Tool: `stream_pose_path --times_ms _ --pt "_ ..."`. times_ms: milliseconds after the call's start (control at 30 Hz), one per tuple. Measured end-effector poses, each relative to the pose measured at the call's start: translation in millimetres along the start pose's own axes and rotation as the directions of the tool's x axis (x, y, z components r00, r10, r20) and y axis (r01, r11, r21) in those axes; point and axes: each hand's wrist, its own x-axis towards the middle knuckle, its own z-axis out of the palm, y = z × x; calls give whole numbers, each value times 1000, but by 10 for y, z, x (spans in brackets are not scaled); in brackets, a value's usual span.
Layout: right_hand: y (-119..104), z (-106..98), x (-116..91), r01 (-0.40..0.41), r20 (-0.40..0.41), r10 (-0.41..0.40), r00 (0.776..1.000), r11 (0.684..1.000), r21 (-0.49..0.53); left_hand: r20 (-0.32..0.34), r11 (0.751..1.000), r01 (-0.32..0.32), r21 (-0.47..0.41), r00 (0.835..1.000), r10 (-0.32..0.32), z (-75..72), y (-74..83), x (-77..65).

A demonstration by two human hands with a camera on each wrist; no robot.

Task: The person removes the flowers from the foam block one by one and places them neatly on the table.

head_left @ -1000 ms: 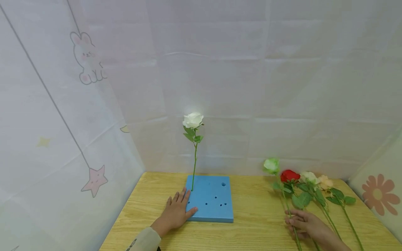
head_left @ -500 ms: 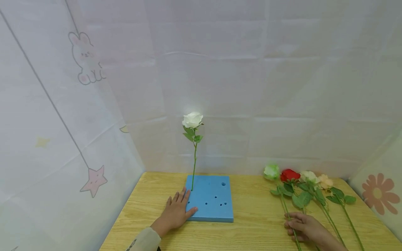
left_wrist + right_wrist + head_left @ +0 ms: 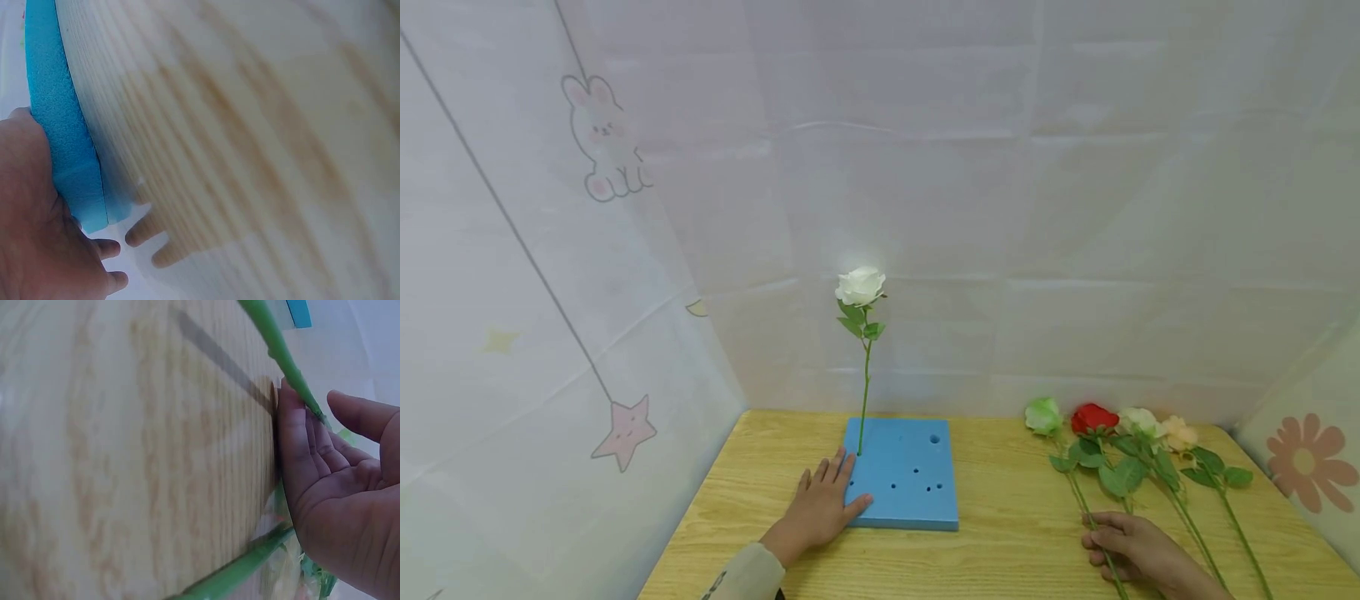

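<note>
In the head view my left hand (image 3: 820, 504) lies with spread fingers on the left edge of a blue foam block (image 3: 904, 508) that has several holes. A white artificial rose (image 3: 861, 287) stands upright in a hole near the block's back left corner. On the right, my right hand (image 3: 1131, 550) is at the stem of a pale green rose (image 3: 1043, 415). The right wrist view shows that green stem (image 3: 278, 353) lying across the fingers, with the thumb slightly apart from it. Part of the stem is hidden by the hand.
Beside the green rose lie a red rose (image 3: 1093, 418), a cream rose (image 3: 1141, 422) and a peach rose (image 3: 1178, 434), their leafy stems pointing toward the front. The wooden table (image 3: 1000, 550) meets a pale printed cloth (image 3: 940, 208) at the back and sides.
The pale green rose's head has come down toward the table and shifted slightly left. My right hand has moved slightly toward the front. The left hand stays on the block.
</note>
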Motion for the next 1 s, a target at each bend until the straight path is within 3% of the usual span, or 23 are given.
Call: stream_pose_path --times_ms 233,533,767,1000 --pt "-9 0 -13 -23 -59 20 998 999 -46 0 1000 -2 2 1000 2 -21 21 -16" --pt "-68 -58 -58 -52 -143 21 989 975 -218 1 1000 -8 -11 1000 8 -38 41 -45" --pt "-66 -75 -92 -23 -83 8 997 983 -184 -3 1000 -8 -14 1000 8 -32 27 -35" --pt "-122 -52 -70 -44 -162 7 987 973 -227 -6 1000 -12 -14 1000 12 -7 1 -12"
